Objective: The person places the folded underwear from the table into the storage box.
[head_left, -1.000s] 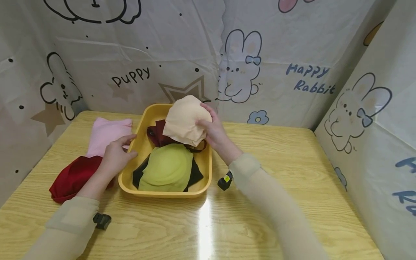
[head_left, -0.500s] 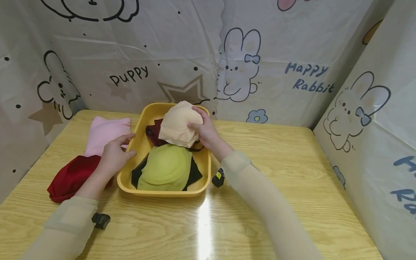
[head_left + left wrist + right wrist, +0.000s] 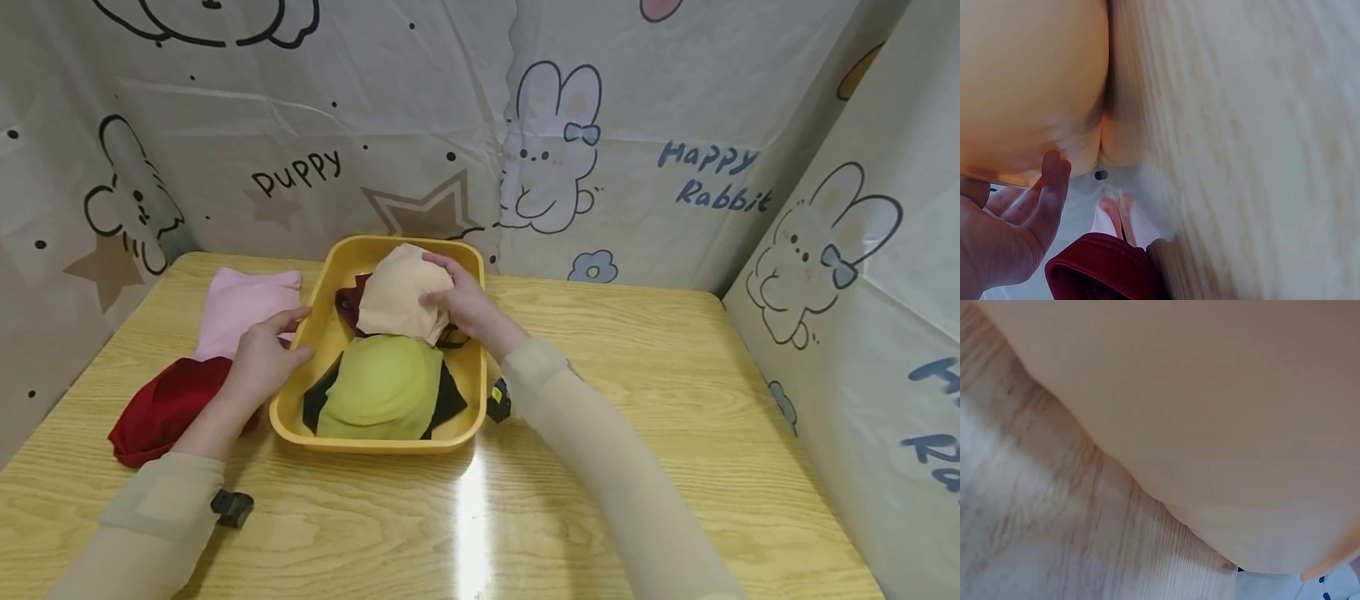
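The counter [image 3: 712, 375] is carrying a tray [image 3: 375, 446]. The right hand [image 3: 468, 303] is pinching a beige cloth [image 3: 396, 292]; the left hand [image 3: 262, 354], thumb and finger apart, is touching the tray.

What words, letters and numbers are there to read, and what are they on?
"Puppy" on the back sheet, towards the left.
"Happy Rabbit" on the back sheet, towards the right.
"H…" and "R…" on the right sheet, cut off at the edge.
Too small or cropped: yellow mark on the black wrist device; dark marks in the right wrist view.
No numbers, and no writing on the yellow tray or peach cloth.
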`<state>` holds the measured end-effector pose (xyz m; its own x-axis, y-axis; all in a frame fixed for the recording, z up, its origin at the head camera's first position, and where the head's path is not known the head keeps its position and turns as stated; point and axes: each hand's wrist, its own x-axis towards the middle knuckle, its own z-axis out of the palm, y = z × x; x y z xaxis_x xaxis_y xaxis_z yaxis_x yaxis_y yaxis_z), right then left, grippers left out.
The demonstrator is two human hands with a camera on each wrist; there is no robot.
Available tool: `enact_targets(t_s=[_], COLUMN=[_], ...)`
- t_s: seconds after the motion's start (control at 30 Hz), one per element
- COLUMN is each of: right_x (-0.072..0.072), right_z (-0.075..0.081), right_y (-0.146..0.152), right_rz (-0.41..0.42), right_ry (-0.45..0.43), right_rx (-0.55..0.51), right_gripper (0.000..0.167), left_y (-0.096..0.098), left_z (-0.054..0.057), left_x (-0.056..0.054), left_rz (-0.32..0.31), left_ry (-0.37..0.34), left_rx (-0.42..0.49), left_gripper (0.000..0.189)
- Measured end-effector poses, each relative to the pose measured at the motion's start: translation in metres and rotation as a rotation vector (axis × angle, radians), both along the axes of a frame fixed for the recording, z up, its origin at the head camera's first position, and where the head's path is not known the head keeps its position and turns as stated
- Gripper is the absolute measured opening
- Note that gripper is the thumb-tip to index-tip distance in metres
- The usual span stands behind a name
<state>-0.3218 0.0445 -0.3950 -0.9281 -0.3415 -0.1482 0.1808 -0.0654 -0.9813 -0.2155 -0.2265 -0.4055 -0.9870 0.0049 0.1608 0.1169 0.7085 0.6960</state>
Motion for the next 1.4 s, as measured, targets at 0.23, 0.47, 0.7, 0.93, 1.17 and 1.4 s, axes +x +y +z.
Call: enact_targets(t_s=[0.23,0.47,0.7,0.93,1.17,1.4], right_x=[-0.003,-0.005,-0.009,-0.007,-0.001,0.004], right_z=[-0.001,-0.004,-0.008,-0.005,0.008,0.024], right_y=[-0.003,-0.004,-0.005,-0.005,0.003,0.013], right_rz=[0.053,0.04,0.032,0.058,0.087,0.122], right_ry=[0.045,0.079,0.163,0.203,0.134,0.114], right_rx=[0.106,0.207,0.397,0.482,0.462,0.444], right_gripper=[0.072,0.066,0.055,0.053,0.057,0.059], left_y=[0.0,0.001,0.002,0.002,0.001,0.001], left_z=[0.0,0.001,0.002,0.002,0.001,0.0], left_x=[-0.001,0.0,0.002,0.002,0.002,0.001], left_rz=[0.004,0.005,0.004,0.002,0.004,0.005], left_ry=[-0.007,-0.014,-0.029,-0.025,-0.027,-0.036], left_rx=[-0.001,-0.003,-0.001,0.001,0.003,0.003], left_gripper=[0.057,0.057,0.057,0.057,0.057,0.058])
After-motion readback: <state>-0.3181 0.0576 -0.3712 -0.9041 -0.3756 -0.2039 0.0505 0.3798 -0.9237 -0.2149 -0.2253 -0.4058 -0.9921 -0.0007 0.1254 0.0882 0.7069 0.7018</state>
